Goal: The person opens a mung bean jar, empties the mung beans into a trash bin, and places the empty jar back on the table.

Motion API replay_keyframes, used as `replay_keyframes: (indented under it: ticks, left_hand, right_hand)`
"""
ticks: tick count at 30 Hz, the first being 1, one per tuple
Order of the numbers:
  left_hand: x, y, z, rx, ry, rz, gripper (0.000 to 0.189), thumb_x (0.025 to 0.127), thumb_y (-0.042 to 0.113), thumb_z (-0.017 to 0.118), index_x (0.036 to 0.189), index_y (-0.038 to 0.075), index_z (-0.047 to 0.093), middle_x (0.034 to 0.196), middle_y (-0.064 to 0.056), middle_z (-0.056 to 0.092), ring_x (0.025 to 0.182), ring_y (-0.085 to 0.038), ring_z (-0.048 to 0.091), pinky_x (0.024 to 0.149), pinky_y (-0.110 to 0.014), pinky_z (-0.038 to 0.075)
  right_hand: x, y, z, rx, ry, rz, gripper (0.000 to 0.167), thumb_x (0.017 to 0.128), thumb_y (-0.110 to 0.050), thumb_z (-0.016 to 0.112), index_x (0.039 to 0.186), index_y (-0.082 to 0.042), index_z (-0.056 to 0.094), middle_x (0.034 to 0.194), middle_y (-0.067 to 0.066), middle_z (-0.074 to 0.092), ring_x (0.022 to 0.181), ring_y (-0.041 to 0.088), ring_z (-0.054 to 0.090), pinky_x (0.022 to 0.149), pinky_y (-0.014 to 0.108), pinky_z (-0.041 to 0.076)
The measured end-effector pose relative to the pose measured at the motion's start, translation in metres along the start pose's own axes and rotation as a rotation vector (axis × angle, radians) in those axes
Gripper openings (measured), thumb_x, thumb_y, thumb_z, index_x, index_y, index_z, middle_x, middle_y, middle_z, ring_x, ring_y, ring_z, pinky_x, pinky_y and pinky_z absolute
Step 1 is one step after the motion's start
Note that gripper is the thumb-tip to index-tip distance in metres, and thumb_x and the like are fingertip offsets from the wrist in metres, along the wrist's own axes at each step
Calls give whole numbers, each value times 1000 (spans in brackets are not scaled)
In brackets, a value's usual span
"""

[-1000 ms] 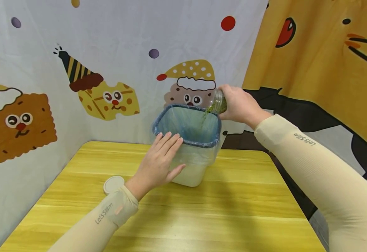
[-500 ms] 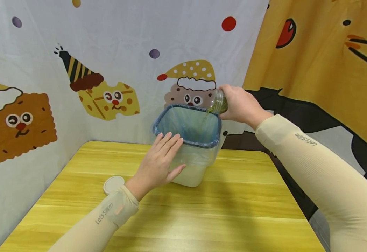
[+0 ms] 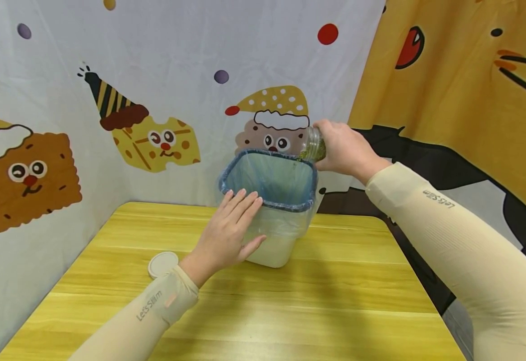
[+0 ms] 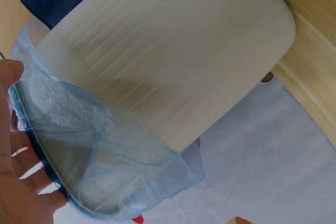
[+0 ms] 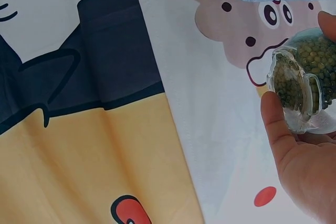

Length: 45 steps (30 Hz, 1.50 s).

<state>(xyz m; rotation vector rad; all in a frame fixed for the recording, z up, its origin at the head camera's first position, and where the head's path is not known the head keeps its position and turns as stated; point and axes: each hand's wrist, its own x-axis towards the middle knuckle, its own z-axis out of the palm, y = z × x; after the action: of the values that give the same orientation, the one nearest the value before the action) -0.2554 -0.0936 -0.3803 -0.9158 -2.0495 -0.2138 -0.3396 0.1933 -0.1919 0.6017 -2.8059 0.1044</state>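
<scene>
- Head view: the right hand (image 3: 346, 150) grips a glass jar (image 3: 311, 145) with its fingers wrapped around the side. The jar sits at 9 o'clock from that hand, over the 2 o'clock corner of the bin (image 3: 269, 253).
- The left hand (image 3: 226, 233) does not grab anything. Its fingers are straight and rest on the near edge of the bin, at 6 o'clock on the rim (image 3: 285, 205).
- Fingers and palm hide the back end of the jar. The right wrist view cuts the jar off at 3 o'clock, and the left wrist view cuts off part of the left hand. The bottom inside the bin is too hard to see.
- The jar lies tipped on its side. Its long line goes almost flat, from 3 o'clock to 9 o'clock, and its mouth points to 9 o'clock, toward the inside of the bin.
- Little green beans (image 5: 315, 59) fill much of the jar.
- A thin, see-through bag (image 4: 115, 156) covers the bin's top. A round white lid (image 3: 163, 264) lies on the yellow table (image 3: 335, 301), at 8 o'clock from the left hand.
</scene>
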Motion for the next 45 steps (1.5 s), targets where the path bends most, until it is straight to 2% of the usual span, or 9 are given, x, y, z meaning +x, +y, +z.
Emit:
replay_keyframes:
  ticks: [13, 31, 45]
  left_hand:
    - [-1, -2, 2, -11, 19, 7, 86, 87, 45, 88, 152, -1, 56, 154, -22, 59, 146, -43, 54, 123, -62, 42]
    - [0, -2, 2, -11, 13, 3, 85, 87, 44, 88, 152, -1, 55, 155, -22, 59, 147, -43, 54, 124, -61, 41]
    - [-1, -2, 4, -10, 7, 0, 83, 90, 43, 85, 153, -1, 55, 156, -21, 58, 148, -42, 54, 125, -61, 40]
  right_hand:
    - [2, -2, -1, -39, 4, -32, 92, 83, -16, 91, 157, 1, 39, 142, 26, 59, 122, 44, 62, 99, 59, 60]
    - [4, -4, -1, -75, 5, -42, 92, 83, -17, 92, 156, 2, 39, 145, 27, 58, 128, 46, 58, 106, 61, 56]
    - [5, -5, 3, -125, 9, -67, 91, 83, -17, 92, 156, 1, 40, 145, 25, 57, 131, 46, 55, 104, 61, 56]
